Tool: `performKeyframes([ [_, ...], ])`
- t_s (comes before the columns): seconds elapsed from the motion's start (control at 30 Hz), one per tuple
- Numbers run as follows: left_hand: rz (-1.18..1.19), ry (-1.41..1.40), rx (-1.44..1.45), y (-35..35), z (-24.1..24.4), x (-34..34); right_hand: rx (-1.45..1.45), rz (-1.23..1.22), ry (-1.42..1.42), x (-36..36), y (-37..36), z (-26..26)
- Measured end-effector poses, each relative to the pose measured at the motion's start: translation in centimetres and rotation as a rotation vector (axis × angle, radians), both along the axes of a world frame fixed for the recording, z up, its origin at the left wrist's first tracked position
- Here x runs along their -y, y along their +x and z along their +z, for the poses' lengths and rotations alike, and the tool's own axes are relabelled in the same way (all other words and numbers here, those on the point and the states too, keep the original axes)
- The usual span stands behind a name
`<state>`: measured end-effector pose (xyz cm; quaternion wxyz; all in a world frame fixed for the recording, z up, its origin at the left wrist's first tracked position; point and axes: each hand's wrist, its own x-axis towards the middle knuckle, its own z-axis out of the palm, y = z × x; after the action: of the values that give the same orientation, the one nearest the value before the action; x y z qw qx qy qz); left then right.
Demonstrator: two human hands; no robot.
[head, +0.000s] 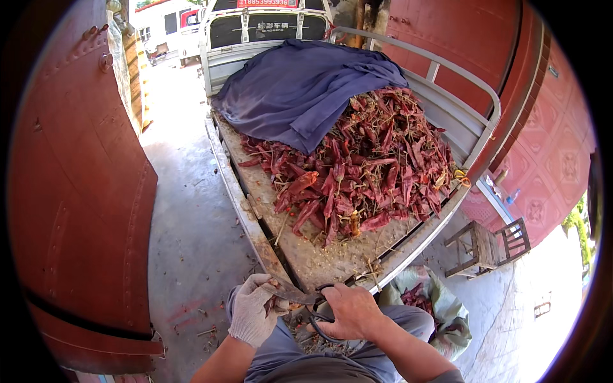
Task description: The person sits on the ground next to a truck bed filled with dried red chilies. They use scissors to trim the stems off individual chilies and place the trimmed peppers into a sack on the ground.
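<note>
My left hand (258,309), in a white knit glove, is closed on a dried red chili pepper (271,303). Bare and to its right, my right hand (349,311) grips the black handles of a pair of scissors (317,298), whose blades are apart and reach to the gloved fingers. Both hands are over my lap at the near edge of a truck bed (330,268). On that bed lies a large heap of dried red chili peppers (364,172), its far part under a dark blue cloth (306,86).
A woven sack (448,311) with chilies stands by my right knee. Beyond it is a wooden chair (483,249). A metal rail (459,72) edges the truck bed's right side. A large red metal door (86,191) stands at left. Stems and scraps litter the concrete floor (191,249).
</note>
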<state>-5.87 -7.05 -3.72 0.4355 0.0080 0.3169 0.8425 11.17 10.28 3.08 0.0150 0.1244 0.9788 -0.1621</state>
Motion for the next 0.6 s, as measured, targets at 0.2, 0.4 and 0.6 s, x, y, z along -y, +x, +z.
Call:
performKeyframes([
  [0.2, -0.032, -0.024, -0.026, 0.2, -0.4, -0.1, -0.04, -0.009, 0.027, 0.3, -0.2, -0.8],
  [0.4, -0.029, -0.062, -0.041, 0.0, 0.0, -0.1, 0.007, 0.032, -0.041, 0.3, -0.2, -2.2],
  [0.6, -0.008, -0.084, -0.026, -0.5, 0.4, -0.2, 0.095, 0.004, 0.001, -0.4, -2.2, -0.9],
])
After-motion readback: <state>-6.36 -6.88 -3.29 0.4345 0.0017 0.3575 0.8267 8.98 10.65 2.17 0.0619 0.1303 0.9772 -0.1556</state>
